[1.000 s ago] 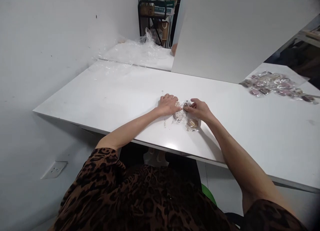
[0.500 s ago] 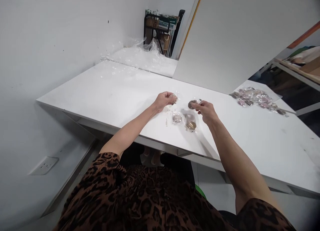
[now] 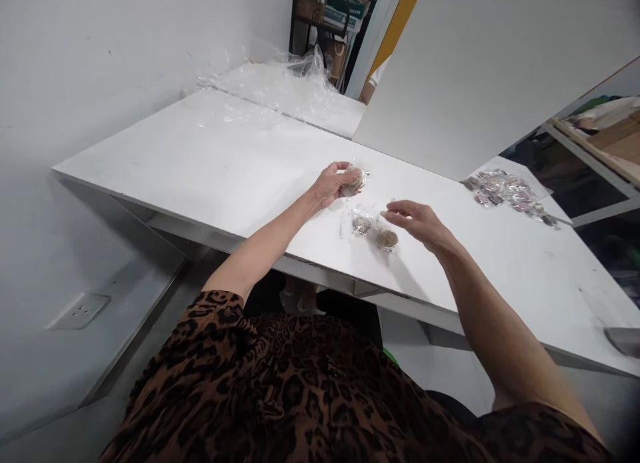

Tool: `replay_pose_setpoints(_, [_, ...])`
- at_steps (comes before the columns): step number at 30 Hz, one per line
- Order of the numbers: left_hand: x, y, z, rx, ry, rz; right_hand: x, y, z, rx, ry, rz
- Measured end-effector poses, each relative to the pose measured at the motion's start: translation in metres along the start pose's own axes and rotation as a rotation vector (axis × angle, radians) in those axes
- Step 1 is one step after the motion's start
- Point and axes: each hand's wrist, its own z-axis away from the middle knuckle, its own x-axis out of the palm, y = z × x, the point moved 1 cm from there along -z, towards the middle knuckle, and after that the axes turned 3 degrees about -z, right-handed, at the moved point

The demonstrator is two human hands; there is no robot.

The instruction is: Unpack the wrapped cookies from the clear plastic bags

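Between the fingers and thumb of my left hand [image 3: 334,185] is a clear plastic packet [image 3: 356,180] with brownish round contents, raised over the white table. Whether it is one packet or a small stack, I cannot tell. My right hand [image 3: 411,221] hovers to the right, thumb and forefinger apart, with no packet visible between them. Below and between the hands lie two more clear packets: a greyish-brown one [image 3: 361,224] and a darker brown round one [image 3: 387,239] close beside it. What the contents are is too small to make out.
A pile of similar packets [image 3: 507,189], some pinkish, lies at the table's right back. Crumpled clear plastic film [image 3: 300,76] covers the far left. A tall pale panel [image 3: 465,69] stands along the back edge. Behind it, part of another person's arm [image 3: 369,91] shows.
The packet in my right hand has left it, and its fingers have parted. My left hand has turned, its packet now more visible. An arm has appeared behind the panel.
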Motion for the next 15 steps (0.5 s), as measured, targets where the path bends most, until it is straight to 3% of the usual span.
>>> replay_pose_setpoints(3, [-0.002, 0.001, -0.003, 0.004, 0.048, 0.044, -0.005, 0.022, 0.016, 0.067, -0.064, 0.316])
replay_pose_setpoints(5, [-0.002, 0.001, -0.004, 0.001, 0.059, 0.058, 0.0, 0.031, 0.023, 0.116, -0.075, 0.367])
replay_pose_setpoints(10, [-0.003, 0.0, -0.004, -0.008, 0.111, 0.049, 0.012, 0.041, 0.027, 0.247, -0.012, 0.165])
replay_pose_setpoints(15, [-0.005, 0.0, -0.002, -0.016, 0.159, 0.011, 0.009, 0.035, 0.024, 0.25, -0.001, 0.076])
